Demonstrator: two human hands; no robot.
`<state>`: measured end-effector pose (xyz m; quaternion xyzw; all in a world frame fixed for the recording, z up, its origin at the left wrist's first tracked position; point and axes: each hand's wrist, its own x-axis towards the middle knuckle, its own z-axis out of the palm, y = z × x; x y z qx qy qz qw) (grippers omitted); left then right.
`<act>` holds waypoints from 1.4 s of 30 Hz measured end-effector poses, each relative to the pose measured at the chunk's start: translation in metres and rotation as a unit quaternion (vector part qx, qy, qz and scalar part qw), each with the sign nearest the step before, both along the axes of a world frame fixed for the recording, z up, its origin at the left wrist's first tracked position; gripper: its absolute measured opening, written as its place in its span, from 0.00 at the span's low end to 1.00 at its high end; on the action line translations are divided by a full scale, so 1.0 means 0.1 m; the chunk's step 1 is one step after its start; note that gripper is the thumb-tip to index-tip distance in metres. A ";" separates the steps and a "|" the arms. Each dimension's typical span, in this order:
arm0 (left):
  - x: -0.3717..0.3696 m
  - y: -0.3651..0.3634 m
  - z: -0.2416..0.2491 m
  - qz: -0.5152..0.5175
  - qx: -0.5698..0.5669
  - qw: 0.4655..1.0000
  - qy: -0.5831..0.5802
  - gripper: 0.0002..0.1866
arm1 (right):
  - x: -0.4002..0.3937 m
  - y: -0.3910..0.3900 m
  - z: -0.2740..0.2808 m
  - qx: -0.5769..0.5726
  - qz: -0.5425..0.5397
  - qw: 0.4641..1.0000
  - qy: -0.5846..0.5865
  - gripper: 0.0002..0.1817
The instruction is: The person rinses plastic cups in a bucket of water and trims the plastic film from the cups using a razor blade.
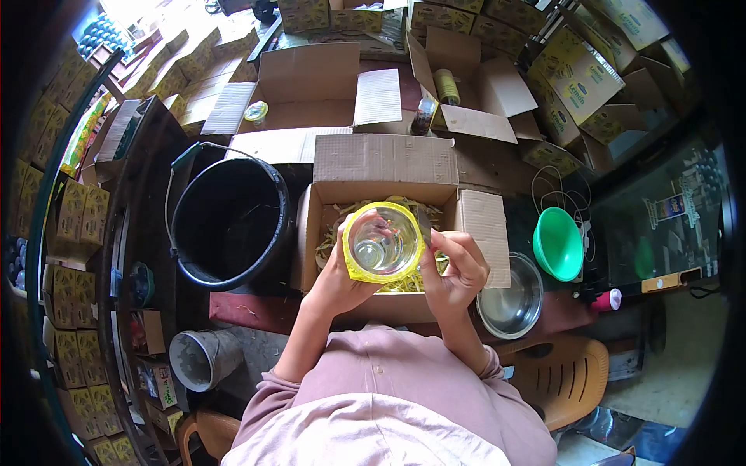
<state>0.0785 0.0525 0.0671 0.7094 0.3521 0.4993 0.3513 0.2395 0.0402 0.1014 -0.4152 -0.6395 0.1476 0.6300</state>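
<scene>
1. Left hand [336, 286] clamps the yellow-wrapped jar [384, 242] over the open box [388, 308]; I can't see its far fingers.
2. Right hand [457, 270] pinches a thin dark piece [424, 224], too small to make out.

A round, see-through jar [387, 239] of glass or clear plastic, bordered all round by a bright yellow band; it is held up with one circular end facing the viewer, a smaller circle and glints of light showing inside; a thin, dark, flat strip resembling a blade [424, 223] is pinched at the jar's right edge, whether touching is unclear; both are above an open brown cardboard box [385, 159] with loose, tangled yellow shreds [329, 234] inside.
</scene>
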 end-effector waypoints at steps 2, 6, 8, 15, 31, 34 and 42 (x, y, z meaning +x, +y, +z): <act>0.00 0.00 0.02 -0.007 -0.006 1.000 -0.003 0.43 | 0.00 0.00 0.02 0.008 -0.006 1.000 -0.012 0.16; -0.01 -0.02 0.03 -0.003 -0.014 1.000 0.014 0.42 | 0.00 0.01 0.03 0.016 -0.012 1.000 -0.019 0.17; 0.00 -0.02 0.05 -0.009 -0.019 1.000 0.000 0.41 | -0.01 0.02 0.03 0.022 -0.012 1.000 -0.019 0.18; -0.02 -0.03 0.05 -0.032 -0.051 0.998 -0.014 0.41 | -0.01 0.04 0.03 0.034 -0.006 0.999 -0.015 0.19; -0.01 0.01 0.05 -0.147 -0.072 0.979 -0.117 0.40 | 0.05 0.06 0.04 -0.011 0.036 0.998 0.059 0.15; -0.03 0.02 0.05 -0.135 -0.077 0.979 -0.129 0.39 | 0.03 -0.01 0.06 -0.013 0.027 0.998 0.062 0.14; -0.01 -0.01 0.07 -0.130 -0.108 0.969 -0.182 0.37 | -0.09 -0.15 0.14 0.031 -0.037 0.999 0.010 0.15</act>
